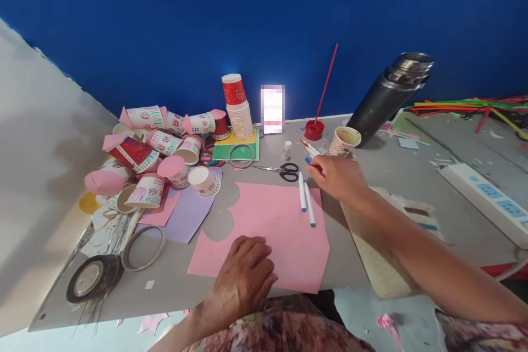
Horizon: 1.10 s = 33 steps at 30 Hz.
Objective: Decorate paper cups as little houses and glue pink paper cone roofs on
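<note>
My left hand (246, 269) lies palm down on the lower edge of a pink sheet of paper (268, 214), fingers loosely bent and nothing visible in them. The sheet has rounded cut-outs on its left side. My right hand (338, 176) reaches over the table with its fingers closed around a marker, whose blue end (308, 160) pokes out by the fingertips; the rest is hidden. More markers (312, 147) lie just behind that hand, beside a patterned paper cup (345, 141). Two white markers (307, 199) with blue ends rest on the pink sheet. Black-handled scissors (284, 171) lie above it.
Decorated paper cups (163, 143) are heaped at left, near tape rolls (88, 279) and purple paper (192, 209). A cup stack (239, 115), lit phone (273, 110), glue stick (287, 149), red-based stick (314, 130), dark flask (388, 99) and power strip (490, 198) stand or lie around.
</note>
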Each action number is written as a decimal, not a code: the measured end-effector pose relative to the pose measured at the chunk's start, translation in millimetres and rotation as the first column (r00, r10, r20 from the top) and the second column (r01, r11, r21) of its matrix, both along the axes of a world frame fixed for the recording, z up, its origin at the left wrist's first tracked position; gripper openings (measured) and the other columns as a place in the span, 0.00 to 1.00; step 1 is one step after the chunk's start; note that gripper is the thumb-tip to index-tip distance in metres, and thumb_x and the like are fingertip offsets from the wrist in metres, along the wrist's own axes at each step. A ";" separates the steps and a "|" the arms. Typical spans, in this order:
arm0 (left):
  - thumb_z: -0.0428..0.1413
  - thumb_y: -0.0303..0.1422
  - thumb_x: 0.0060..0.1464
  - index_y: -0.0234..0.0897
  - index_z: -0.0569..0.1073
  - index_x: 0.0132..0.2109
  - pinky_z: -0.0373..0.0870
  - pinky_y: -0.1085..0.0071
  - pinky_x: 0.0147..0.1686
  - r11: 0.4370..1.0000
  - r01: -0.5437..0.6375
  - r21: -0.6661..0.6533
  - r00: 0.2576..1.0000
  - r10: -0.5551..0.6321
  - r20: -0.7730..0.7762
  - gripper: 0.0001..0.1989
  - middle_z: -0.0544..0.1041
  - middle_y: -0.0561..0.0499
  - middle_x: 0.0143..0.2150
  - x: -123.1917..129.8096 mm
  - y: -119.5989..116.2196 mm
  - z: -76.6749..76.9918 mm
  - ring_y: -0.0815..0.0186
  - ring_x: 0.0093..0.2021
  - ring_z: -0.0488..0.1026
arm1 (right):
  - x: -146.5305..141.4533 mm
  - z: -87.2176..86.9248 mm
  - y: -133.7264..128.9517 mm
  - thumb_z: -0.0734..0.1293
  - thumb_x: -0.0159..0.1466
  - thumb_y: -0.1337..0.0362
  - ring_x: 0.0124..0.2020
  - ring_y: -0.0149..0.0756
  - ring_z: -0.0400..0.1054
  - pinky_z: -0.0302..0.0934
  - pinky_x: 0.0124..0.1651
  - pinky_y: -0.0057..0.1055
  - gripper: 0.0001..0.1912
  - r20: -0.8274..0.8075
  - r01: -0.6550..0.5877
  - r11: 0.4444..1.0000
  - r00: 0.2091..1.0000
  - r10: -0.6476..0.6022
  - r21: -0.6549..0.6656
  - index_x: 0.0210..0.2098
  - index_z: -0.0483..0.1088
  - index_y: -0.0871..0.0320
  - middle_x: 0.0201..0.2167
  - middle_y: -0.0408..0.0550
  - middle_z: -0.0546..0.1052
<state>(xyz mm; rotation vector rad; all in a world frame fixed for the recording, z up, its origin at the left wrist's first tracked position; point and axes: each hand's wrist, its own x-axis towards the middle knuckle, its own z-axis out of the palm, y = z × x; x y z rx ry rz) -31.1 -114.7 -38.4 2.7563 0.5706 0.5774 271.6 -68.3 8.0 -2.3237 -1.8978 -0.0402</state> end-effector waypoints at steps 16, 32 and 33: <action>0.57 0.44 0.63 0.34 0.55 0.74 0.47 0.32 0.70 0.978 0.177 -0.109 0.900 -0.206 -0.385 0.39 0.49 0.28 0.77 35.2 25.6 0.9 0.36 0.77 0.45 | 16.1 -14.5 -6.4 0.62 0.70 0.53 0.45 0.57 0.79 0.61 0.39 0.39 0.21 0.086 0.067 0.959 0.995 -0.045 -0.276 0.57 0.68 0.59 0.44 0.62 0.83; 0.51 0.54 0.65 0.37 0.57 0.73 0.46 0.34 0.71 0.935 0.314 -0.163 0.901 -0.348 -0.258 0.39 0.54 0.31 0.77 25.8 39.6 -4.9 0.38 0.77 0.48 | 32.1 -4.8 -31.4 0.64 0.61 0.66 0.33 0.42 0.73 0.50 0.31 0.31 0.27 -0.158 0.059 0.961 0.982 -0.104 -0.269 0.60 0.67 0.52 0.32 0.44 0.80; 0.51 0.54 0.65 0.37 0.57 0.74 0.45 0.35 0.71 0.935 0.311 -0.170 0.904 -0.346 -0.252 0.38 0.54 0.32 0.77 25.0 39.5 -4.8 0.39 0.77 0.48 | 33.7 -1.7 -30.4 0.63 0.61 0.67 0.31 0.41 0.72 0.52 0.32 0.31 0.26 -0.219 0.045 0.978 0.972 -0.090 -0.204 0.60 0.68 0.51 0.30 0.43 0.79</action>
